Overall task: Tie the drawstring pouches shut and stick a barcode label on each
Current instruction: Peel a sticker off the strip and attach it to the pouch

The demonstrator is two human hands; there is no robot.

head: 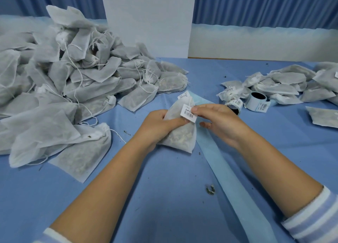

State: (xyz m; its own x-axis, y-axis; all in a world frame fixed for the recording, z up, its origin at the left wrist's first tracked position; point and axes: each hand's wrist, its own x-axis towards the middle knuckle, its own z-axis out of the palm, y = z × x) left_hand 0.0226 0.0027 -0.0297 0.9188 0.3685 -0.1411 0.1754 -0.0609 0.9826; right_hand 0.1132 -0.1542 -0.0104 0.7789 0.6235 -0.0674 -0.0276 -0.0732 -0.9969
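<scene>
While right hand [219, 120] pinches papery label [189, 113], pouch [181, 138] bulges.

Your tabletop [164, 197] is covered in blue. Past its far edge you face pleated blue curtains [265, 5], a pale wall band [256, 43] below them, and a white panel [148, 21] standing upright mid-edge. Even, soft light.

Forearms bare, entering from 7 and 5 o'clock. Left hand [161, 123] grips pouch [182, 138], thumb on top. Right hand [219, 120], at its 3 o'clock, pinches label [188, 113].
</scene>
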